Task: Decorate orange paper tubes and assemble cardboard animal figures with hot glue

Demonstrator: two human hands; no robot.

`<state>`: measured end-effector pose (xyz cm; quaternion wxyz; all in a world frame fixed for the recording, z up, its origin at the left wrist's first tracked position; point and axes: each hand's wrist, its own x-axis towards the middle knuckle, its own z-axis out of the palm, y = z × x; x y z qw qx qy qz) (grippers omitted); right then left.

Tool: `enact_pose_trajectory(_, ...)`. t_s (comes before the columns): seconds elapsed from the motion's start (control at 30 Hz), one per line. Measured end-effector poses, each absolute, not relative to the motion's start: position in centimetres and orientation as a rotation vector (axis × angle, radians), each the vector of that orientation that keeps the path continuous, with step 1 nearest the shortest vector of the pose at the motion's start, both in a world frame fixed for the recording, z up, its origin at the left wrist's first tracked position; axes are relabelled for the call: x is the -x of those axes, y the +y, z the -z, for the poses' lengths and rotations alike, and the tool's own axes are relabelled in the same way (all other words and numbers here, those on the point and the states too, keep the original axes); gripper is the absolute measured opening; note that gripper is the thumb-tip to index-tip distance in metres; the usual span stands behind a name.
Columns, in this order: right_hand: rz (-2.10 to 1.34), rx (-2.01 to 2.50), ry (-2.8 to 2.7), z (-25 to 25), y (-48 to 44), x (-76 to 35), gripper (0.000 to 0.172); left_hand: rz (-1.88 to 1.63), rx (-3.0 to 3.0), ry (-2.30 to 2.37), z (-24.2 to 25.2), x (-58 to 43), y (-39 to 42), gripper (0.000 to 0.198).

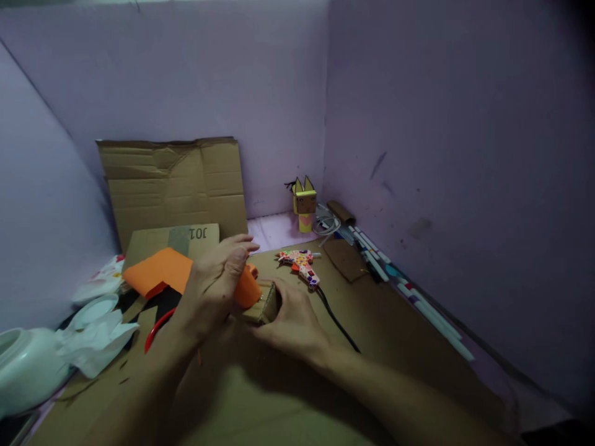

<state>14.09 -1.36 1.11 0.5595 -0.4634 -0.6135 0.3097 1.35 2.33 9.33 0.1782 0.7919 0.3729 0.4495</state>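
As L hand [218, 279] grips roll [247, 292], glue-gun [301, 265] nr

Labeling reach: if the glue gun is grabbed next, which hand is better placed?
Right, probably. The glue gun lies just beyond the right hand, its cord trailing past that wrist. The left hand wraps the orange roll, farther away. The right would first have to release the cardboard block.

A smooth matt orange paper roll [247, 292] touches a rough brown cardboard block [266, 305] on a matt cardboard sheet [381, 322], with creased corrugated cardboard [171, 186] far left and a glossy white jar [25, 365] near left.
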Motion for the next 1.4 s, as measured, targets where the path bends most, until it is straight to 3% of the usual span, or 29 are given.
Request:
enact_pose_trajectory(0.97,-0.507,1.059,-1.474,-1.5,-2.3,-14.0,0.046,-1.382,-2.394,0.89,-9.5,-1.7,1.2,0.037)
enact_pose_trajectory(1.4,-0.514,1.093,-1.48,-1.8,-2.4,-14.1,0.038,-1.401,-2.362,0.892,-9.2,-1.8,1.3,0.036)
